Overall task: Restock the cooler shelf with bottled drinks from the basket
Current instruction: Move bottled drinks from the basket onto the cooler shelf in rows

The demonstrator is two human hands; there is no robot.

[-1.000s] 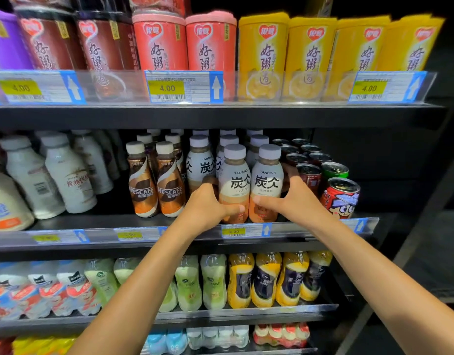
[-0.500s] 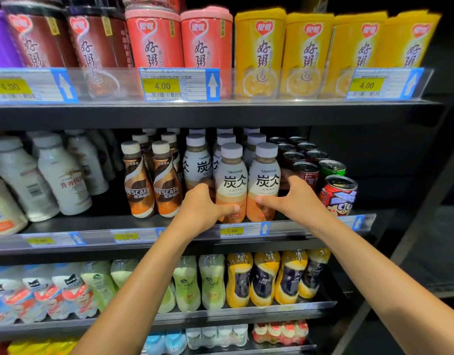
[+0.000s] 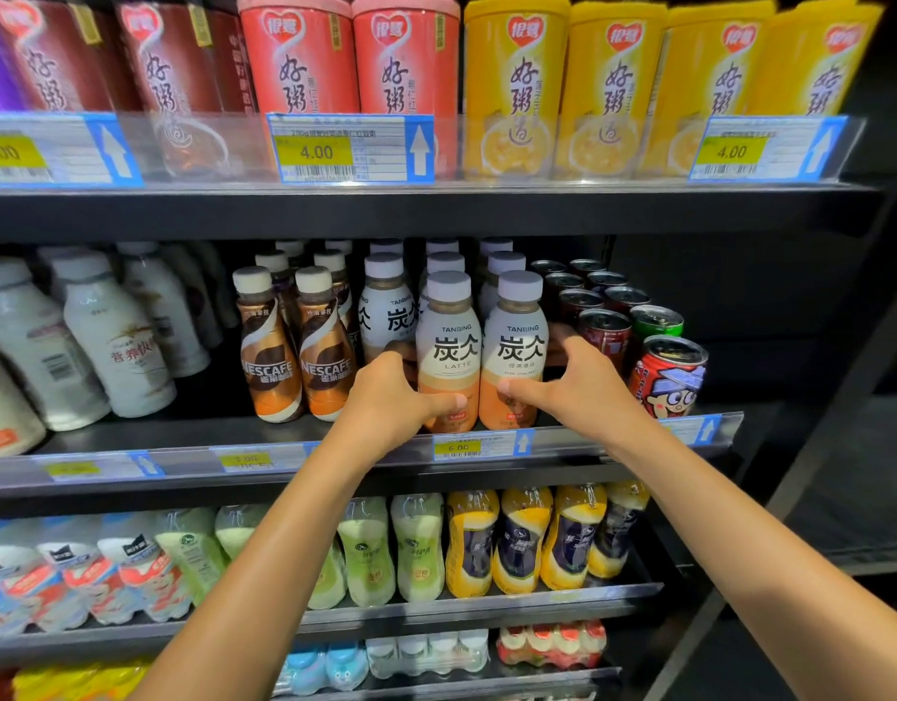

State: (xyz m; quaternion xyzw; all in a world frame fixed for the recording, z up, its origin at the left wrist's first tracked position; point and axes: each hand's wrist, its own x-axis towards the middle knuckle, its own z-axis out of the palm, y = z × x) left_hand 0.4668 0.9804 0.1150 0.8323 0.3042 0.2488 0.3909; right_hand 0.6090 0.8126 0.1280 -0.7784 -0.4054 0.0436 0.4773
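Observation:
Two Tanbing latte bottles stand side by side at the front of the middle cooler shelf [image 3: 613, 445]. My left hand [image 3: 390, 402] curls round the left latte bottle [image 3: 449, 346], thumb across its lower front. My right hand [image 3: 575, 389] wraps the right latte bottle [image 3: 517, 341] from its right side, thumb on the orange band. More Tanbing bottles [image 3: 388, 306] stand in rows behind them. The basket is out of view.
Nescafe bottles [image 3: 294, 356] stand just left of my left hand, white milk bottles [image 3: 112, 341] further left. Cans [image 3: 668, 371] crowd the right. Porridge cups [image 3: 517, 83] fill the shelf above; yellow and green bottles [image 3: 471, 543] lie on the shelf below.
Both hands keep their hold on the two front latte bottles. The view has edged slightly closer and lower; nothing on the shelf has shifted noticeably.

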